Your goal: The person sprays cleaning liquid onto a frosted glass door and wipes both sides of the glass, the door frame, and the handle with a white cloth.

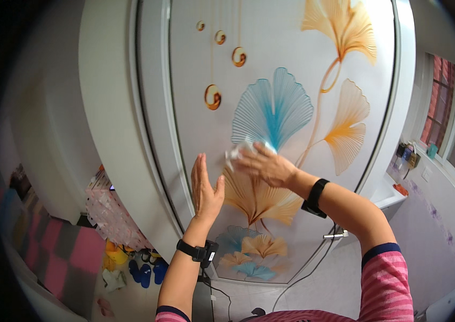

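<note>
A door panel printed with ginkgo leaves stands in front of me. My right hand is spread over a crumpled white wipe or cloth and holds it against the panel, just below the blue ginkgo leaf. The fingers are blurred. Near the panel's left edge is my left hand, empty, fingers pointing up and thumb held apart. Whether its palm touches the panel is not clear. Each wrist wears a black strap with a small device.
A door handle sits low on the right, with a black cable hanging past it. On the left are a cloth-covered piece of furniture, blue slippers and a checked pink-grey covering. A windowsill holds small items at right.
</note>
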A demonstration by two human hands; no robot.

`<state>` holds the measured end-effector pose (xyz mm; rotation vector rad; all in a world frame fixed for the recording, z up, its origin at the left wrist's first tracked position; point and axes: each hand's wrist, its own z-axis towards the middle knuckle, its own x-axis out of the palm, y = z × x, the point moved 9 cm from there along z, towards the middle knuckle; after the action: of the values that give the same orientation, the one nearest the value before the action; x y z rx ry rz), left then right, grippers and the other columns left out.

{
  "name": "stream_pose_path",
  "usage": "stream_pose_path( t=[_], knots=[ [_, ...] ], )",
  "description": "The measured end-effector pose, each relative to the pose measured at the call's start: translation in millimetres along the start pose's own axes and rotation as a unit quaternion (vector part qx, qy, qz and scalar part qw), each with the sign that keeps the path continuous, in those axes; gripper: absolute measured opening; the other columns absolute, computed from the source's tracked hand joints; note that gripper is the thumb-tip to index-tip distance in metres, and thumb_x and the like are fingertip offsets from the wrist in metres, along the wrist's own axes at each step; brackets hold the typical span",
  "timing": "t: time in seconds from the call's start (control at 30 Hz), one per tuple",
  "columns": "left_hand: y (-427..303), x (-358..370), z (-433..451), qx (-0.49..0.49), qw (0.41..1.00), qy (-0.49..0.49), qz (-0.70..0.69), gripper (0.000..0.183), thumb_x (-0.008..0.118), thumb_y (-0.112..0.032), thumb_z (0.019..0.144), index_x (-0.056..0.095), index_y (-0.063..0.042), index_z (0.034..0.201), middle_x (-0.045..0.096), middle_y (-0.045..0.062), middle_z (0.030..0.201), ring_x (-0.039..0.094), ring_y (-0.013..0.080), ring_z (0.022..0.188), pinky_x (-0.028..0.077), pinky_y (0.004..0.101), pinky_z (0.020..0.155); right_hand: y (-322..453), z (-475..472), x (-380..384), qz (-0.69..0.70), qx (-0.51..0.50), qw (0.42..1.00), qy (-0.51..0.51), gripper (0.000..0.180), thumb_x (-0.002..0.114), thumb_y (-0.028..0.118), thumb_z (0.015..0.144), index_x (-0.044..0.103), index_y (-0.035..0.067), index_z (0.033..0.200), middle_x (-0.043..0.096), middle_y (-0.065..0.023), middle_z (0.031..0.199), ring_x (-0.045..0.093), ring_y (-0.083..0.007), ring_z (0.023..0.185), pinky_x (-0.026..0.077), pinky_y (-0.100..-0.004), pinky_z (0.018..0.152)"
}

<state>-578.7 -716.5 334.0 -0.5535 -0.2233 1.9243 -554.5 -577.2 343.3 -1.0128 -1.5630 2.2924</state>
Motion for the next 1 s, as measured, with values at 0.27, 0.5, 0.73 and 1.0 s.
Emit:
stream_pose_path(
  t=[0.27,0.5,0.73,1.0],
  knots=[
    [29.5,-9.7,-11.1,-0.034,0.999,0.007,0.01,0.068,0.057,-0.01,0.084,0.022,0.001,0.141,0.029,0.022,0.143,0.028,0.0365,0.132,0.025,0.0437,0.109,-167.4,37.2,-86.9,0.034,0.294,0.931,-0.213,0.052,0.043,0.006,0.085,0.041,0.014,0.136,0.034,-0.0066,0.145,0.023,-0.0253,0.138,0.015,-0.0514,0.111],
    [47.8,-19.5,-18.1,-0.056,0.998,-0.007,0.018,0.069,0.058,-0.009,0.083,0.022,0.001,0.141,0.031,0.022,0.142,0.03,0.0365,0.131,0.026,0.0438,0.109,-71.8,98.9,-40.6,-0.022,0.147,0.981,-0.123,0.061,0.051,0.019,0.081,0.036,0.017,0.14,0.024,-0.0054,0.148,0.018,-0.0279,0.139,0.009,-0.0493,0.112],
    [68.2,-33.0,-29.0,-0.053,0.998,-0.017,0.017,0.072,0.059,-0.007,0.082,0.021,-0.001,0.142,0.032,0.022,0.141,0.031,0.0362,0.13,0.027,0.0435,0.108,15.9,122.3,7.7,-0.04,-0.05,0.993,-0.102,0.055,0.046,0.029,0.085,0.036,0.023,0.139,0.023,-0.0002,0.15,0.017,-0.0256,0.139,0.009,-0.0484,0.114],
    [83.7,-52.5,-36.7,-0.077,0.996,-0.026,0.04,0.072,0.06,-0.006,0.082,0.02,0.0,0.141,0.034,0.024,0.138,0.033,0.0363,0.129,0.029,0.0429,0.107,-92.7,174.8,-61.1,0.056,0.214,0.952,-0.213,0.055,0.047,0.012,0.083,0.041,0.015,0.137,0.034,-0.0038,0.145,0.025,-0.024,0.137,0.015,-0.0472,0.112]
  ],
)
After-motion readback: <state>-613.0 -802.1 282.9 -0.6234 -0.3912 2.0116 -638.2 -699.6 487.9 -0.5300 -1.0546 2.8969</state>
